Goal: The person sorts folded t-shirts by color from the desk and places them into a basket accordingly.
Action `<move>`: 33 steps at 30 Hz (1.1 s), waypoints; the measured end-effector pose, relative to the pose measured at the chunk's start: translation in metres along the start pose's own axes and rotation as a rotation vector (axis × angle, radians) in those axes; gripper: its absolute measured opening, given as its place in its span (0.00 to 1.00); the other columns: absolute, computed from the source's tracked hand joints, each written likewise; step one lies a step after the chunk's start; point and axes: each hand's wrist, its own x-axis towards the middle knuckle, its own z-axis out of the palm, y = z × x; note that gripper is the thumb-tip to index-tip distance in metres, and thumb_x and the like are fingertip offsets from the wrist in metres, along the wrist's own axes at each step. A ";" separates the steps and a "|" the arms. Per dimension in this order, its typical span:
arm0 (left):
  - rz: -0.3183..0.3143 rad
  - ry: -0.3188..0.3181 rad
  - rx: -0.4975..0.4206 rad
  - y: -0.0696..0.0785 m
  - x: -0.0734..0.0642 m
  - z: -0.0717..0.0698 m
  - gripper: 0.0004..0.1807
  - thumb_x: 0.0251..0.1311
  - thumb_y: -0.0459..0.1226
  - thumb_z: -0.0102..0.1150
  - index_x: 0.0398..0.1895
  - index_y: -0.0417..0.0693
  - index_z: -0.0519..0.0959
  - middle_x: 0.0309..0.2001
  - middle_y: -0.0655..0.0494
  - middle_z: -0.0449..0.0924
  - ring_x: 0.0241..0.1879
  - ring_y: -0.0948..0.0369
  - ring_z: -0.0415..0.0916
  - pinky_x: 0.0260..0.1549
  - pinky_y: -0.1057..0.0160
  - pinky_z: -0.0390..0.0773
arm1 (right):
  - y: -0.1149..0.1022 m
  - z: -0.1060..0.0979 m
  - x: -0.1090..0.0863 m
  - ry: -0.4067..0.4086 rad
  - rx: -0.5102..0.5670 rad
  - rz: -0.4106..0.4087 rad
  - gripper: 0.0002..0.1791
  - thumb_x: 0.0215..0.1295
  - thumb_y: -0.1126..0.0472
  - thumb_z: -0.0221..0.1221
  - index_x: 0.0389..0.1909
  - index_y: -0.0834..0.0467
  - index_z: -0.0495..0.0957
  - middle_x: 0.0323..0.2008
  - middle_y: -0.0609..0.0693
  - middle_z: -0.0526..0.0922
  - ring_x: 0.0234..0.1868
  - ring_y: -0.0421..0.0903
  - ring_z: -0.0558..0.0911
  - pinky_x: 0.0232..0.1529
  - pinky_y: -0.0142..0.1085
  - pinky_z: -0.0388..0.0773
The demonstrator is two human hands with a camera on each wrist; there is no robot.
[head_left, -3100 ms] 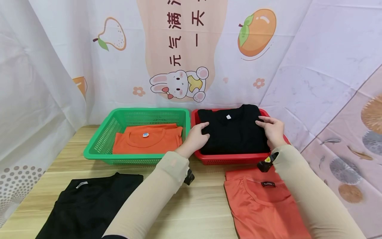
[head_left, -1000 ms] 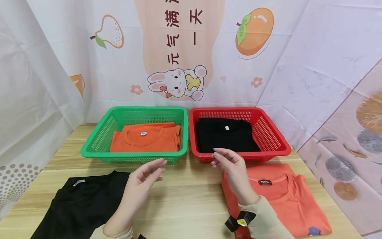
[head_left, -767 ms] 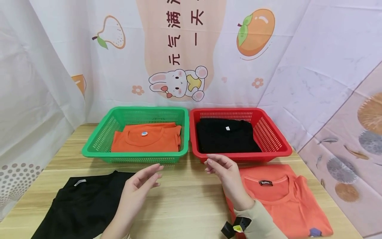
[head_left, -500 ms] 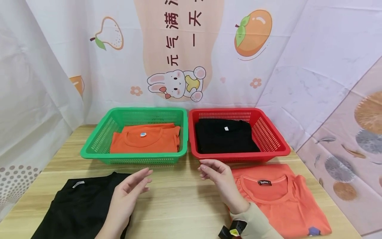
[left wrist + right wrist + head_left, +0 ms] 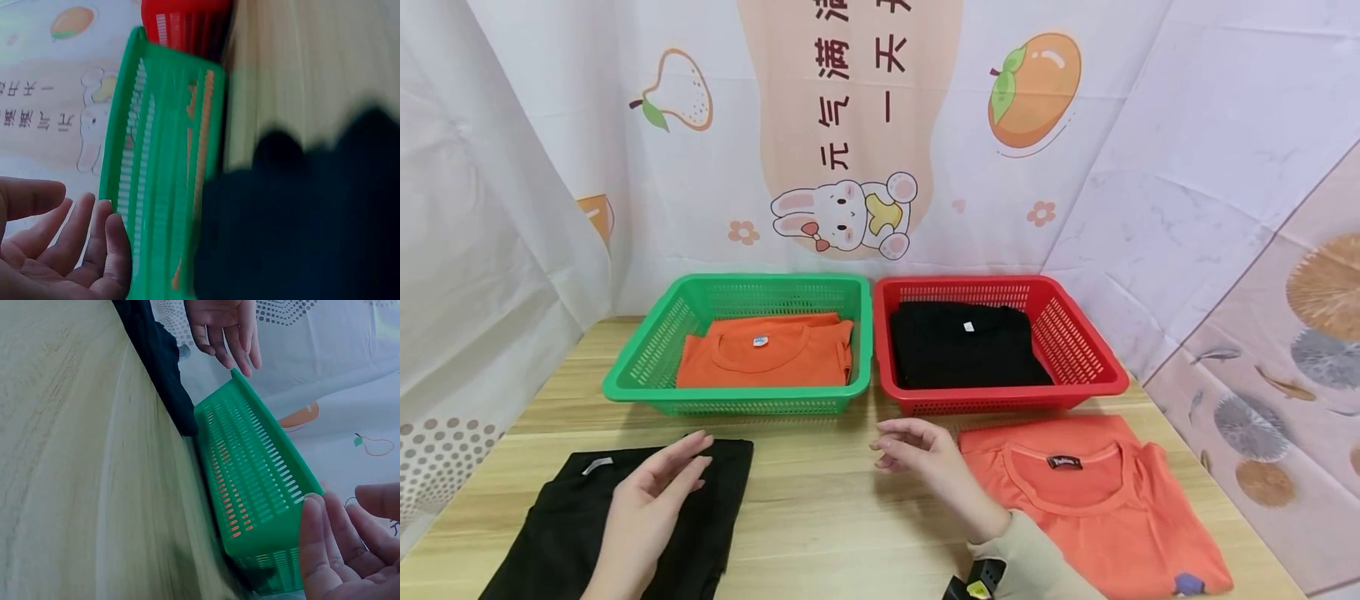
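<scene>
My left hand (image 5: 643, 508) hovers over the folded black T-shirt (image 5: 715, 508) at the table's left, fingers loosely bent around nothing. In the left wrist view that hand (image 5: 69, 250) has its fingertips spread from the thumb. Toward the middle, my right hand (image 5: 928, 467) is held above the bare wood, left of the folded coral T-shirt (image 5: 1075, 492) with a dark neck label; its relaxed fingers hold nothing. Behind them, an orange T-shirt (image 5: 767, 358) lies folded in the green basket (image 5: 737, 392), and a black T-shirt (image 5: 962, 354) lies folded in the red basket (image 5: 1007, 398).
The two baskets stand side by side along the back of the wooden table (image 5: 820, 533). A white curtain (image 5: 700, 200) with printed fruit and a rabbit hangs right behind them. More patterned cloth (image 5: 1247, 400) closes off the right side.
Both hands have left the black T-shirt, which now lies lower inside the red basket. They drew back toward me, and lately the left hand moved left over the other black T-shirt.
</scene>
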 end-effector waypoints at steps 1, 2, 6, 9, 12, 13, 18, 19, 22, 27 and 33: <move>-0.011 0.009 0.031 -0.002 0.001 -0.004 0.24 0.70 0.43 0.57 0.67 0.47 0.72 0.46 0.90 0.76 0.44 0.83 0.75 0.40 0.76 0.79 | 0.001 0.001 0.001 -0.011 0.000 0.002 0.24 0.69 0.68 0.57 0.58 0.81 0.68 0.47 0.71 0.83 0.34 0.36 0.86 0.43 0.32 0.84; -0.017 0.015 0.058 -0.003 0.002 -0.009 0.25 0.70 0.44 0.57 0.67 0.47 0.72 0.45 0.92 0.75 0.43 0.84 0.74 0.40 0.77 0.78 | 0.001 0.003 0.002 -0.015 0.001 0.008 0.23 0.69 0.68 0.57 0.58 0.81 0.68 0.47 0.72 0.83 0.34 0.36 0.86 0.43 0.32 0.84; -0.016 0.000 0.146 -0.009 0.007 -0.028 0.27 0.70 0.45 0.56 0.69 0.44 0.70 0.42 0.94 0.72 0.41 0.87 0.71 0.38 0.80 0.77 | 0.003 0.008 0.005 -0.038 -0.012 0.013 0.23 0.69 0.68 0.56 0.59 0.80 0.69 0.48 0.75 0.81 0.36 0.38 0.87 0.44 0.35 0.84; -0.018 -0.010 0.230 -0.013 0.011 -0.040 0.29 0.70 0.47 0.56 0.69 0.44 0.70 0.41 0.96 0.69 0.39 0.89 0.69 0.36 0.81 0.75 | 0.003 0.012 0.007 -0.056 -0.035 0.011 0.23 0.70 0.68 0.56 0.59 0.79 0.68 0.48 0.75 0.81 0.38 0.48 0.88 0.44 0.37 0.85; -0.031 0.013 0.319 -0.018 0.015 -0.052 0.30 0.69 0.50 0.57 0.69 0.44 0.70 0.39 0.95 0.67 0.36 0.91 0.66 0.33 0.82 0.72 | 0.004 0.017 0.009 -0.074 -0.044 0.014 0.23 0.70 0.68 0.56 0.59 0.79 0.69 0.48 0.74 0.81 0.42 0.61 0.87 0.44 0.38 0.85; -0.034 0.026 0.342 -0.020 0.016 -0.056 0.31 0.68 0.51 0.57 0.68 0.45 0.71 0.39 0.96 0.66 0.36 0.91 0.65 0.32 0.82 0.71 | 0.004 0.019 0.010 -0.081 -0.044 0.018 0.23 0.70 0.67 0.56 0.59 0.79 0.69 0.48 0.74 0.81 0.43 0.64 0.86 0.44 0.37 0.85; -0.011 0.123 0.328 -0.029 0.021 -0.073 0.31 0.65 0.47 0.63 0.67 0.41 0.72 0.36 0.99 0.65 0.34 0.94 0.65 0.30 0.85 0.70 | 0.005 0.025 0.013 -0.106 -0.034 0.031 0.23 0.69 0.68 0.57 0.59 0.78 0.69 0.49 0.74 0.81 0.44 0.68 0.84 0.44 0.39 0.85; -0.005 0.138 0.310 -0.031 0.022 -0.077 0.31 0.64 0.45 0.64 0.67 0.41 0.72 0.36 1.00 0.66 0.34 0.94 0.66 0.30 0.85 0.70 | 0.006 0.025 0.013 -0.109 -0.030 0.033 0.23 0.69 0.68 0.57 0.59 0.78 0.69 0.49 0.74 0.81 0.44 0.67 0.84 0.44 0.39 0.85; -0.002 0.159 0.293 -0.038 0.024 -0.085 0.31 0.64 0.43 0.65 0.67 0.40 0.72 0.35 1.02 0.65 0.34 0.94 0.66 0.30 0.86 0.70 | 0.006 0.028 0.013 -0.108 -0.029 0.045 0.23 0.69 0.68 0.57 0.59 0.78 0.69 0.48 0.73 0.81 0.44 0.64 0.85 0.44 0.38 0.85; -0.081 0.134 0.385 -0.050 0.036 -0.102 0.34 0.64 0.47 0.64 0.69 0.40 0.69 0.39 0.94 0.72 0.36 0.90 0.65 0.28 0.84 0.68 | 0.009 0.030 0.013 -0.114 -0.019 0.071 0.23 0.69 0.68 0.57 0.60 0.78 0.69 0.49 0.72 0.82 0.44 0.63 0.85 0.44 0.37 0.85; -0.246 -0.007 0.426 -0.064 0.048 -0.119 0.45 0.65 0.49 0.62 0.77 0.39 0.52 0.73 0.24 0.48 0.70 0.32 0.50 0.58 0.45 0.69 | 0.011 0.028 0.015 -0.094 -0.011 0.081 0.23 0.68 0.67 0.57 0.60 0.78 0.69 0.48 0.70 0.82 0.42 0.60 0.87 0.43 0.37 0.85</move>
